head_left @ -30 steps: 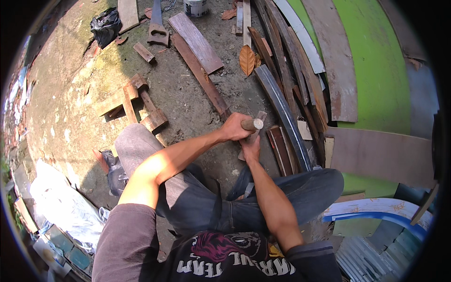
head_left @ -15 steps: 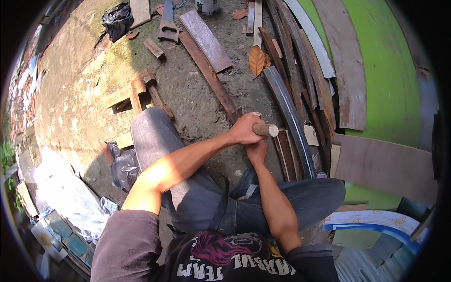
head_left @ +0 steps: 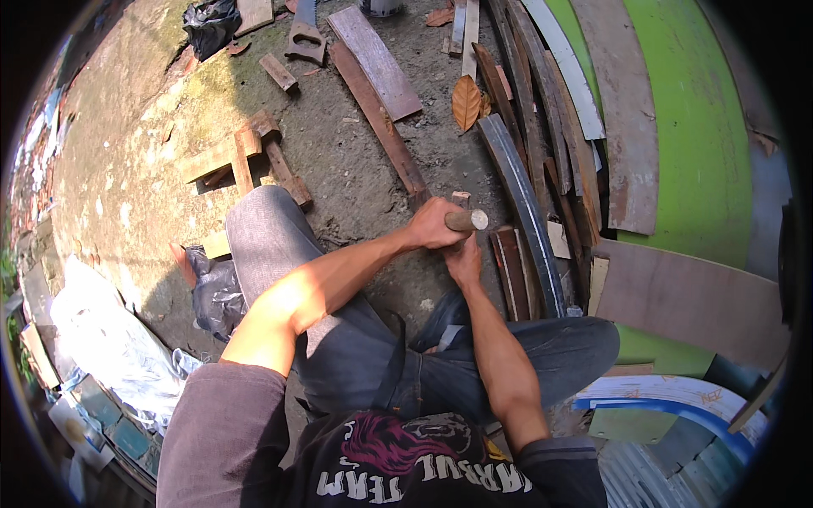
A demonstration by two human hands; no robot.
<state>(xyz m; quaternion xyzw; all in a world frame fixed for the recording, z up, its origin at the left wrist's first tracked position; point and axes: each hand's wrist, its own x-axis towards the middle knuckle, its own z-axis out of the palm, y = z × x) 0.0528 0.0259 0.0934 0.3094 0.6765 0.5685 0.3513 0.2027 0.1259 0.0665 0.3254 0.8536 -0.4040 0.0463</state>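
I am sitting on bare, mossy ground with my knees drawn up, looking down past my jeans at both hands, which meet just in front of my left knee. My left hand is wrapped in a closed fist around a round wooden handle; its pale cut end pokes out to the right of my knuckles. I cannot see what sits at the handle's other end, because my fist covers it. My right hand lies directly below the left, touching it, fingers curled down against something on the ground that is hidden from view; I cannot tell whether it is pinching or only pressing.

Just beyond my hands lies a long narrow reddish plank, running away from me. To the right is a heap of curved wooden slats, with a dry orange leaf resting on it, and past that a bright green curved panel. To the left, short wood offcuts lie scattered, and a crumpled black plastic bag sits by my left leg.

I judge this to be the working stroke of a hand tool on a small piece held steady below it. The next move would call for a firm grip on the handle and keeping the lower fingers clear.
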